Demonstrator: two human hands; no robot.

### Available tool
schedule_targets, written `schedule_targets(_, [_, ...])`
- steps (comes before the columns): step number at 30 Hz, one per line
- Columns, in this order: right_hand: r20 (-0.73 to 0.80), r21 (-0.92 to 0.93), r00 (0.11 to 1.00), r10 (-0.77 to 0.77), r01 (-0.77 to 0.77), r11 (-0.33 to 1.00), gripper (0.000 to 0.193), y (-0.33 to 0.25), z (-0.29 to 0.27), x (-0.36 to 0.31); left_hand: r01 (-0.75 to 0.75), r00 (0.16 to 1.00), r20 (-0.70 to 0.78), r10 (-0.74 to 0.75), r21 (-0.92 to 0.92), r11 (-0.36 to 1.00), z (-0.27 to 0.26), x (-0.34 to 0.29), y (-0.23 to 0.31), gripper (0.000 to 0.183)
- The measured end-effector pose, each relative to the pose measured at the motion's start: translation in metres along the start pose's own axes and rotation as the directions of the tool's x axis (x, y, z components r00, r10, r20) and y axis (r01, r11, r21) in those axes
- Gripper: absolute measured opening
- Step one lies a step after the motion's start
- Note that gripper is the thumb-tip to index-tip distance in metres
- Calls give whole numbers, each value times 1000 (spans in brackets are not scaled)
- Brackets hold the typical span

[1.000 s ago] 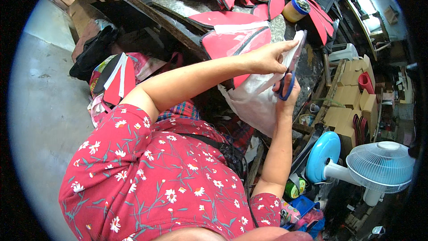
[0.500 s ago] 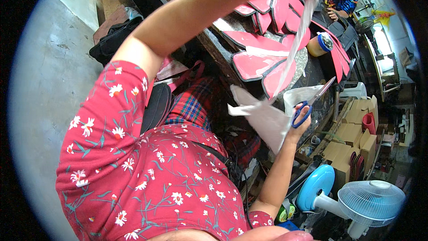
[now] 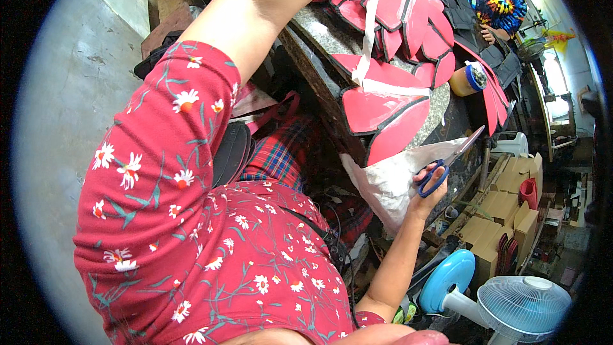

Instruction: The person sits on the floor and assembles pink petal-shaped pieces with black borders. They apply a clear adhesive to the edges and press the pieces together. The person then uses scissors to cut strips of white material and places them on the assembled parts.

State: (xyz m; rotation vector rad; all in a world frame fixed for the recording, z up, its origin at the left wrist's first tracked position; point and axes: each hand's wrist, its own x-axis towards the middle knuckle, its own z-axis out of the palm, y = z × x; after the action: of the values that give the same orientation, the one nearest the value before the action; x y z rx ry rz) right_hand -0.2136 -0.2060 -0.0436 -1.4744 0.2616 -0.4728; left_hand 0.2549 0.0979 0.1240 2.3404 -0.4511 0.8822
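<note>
Low down, the right hand (image 3: 426,190) has its grip closed on blue-handled scissors (image 3: 447,161) — left hand's grip out of view.

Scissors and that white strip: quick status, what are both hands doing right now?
Right hand holds blue-handled scissors, blades up. Left hand out of view above, arm raised; white strip hangs down from there to the red pieces. White bag beside the scissors; nothing in the way.

Grey concrete floor (image 3: 76,89), cardboard boxes (image 3: 504,207), blue fan (image 3: 511,297).
</note>
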Motion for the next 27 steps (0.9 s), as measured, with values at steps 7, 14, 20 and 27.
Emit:
schedule_targets(7, [-16,-27,1000,-14,14,1000,41,2,0,0,32,978,-205,37,320,947,11,-27,10,37])
schedule_targets(14, [-23,-3,1000,7,-7,1000,40,2,1,2,-17,998,55,6,200,980,-4,9,-10,39])
schedule_targets(20, [-51,-35,998,29,-31,999,39,5,3,5,50,994,-96,-53,-36,998,-5,2,-20,37])
schedule_targets(27, [-19,-18,1000,-7,7,1000,37,7,1,5,-172,985,-34,168,-197,965,1,-11,-2,37])
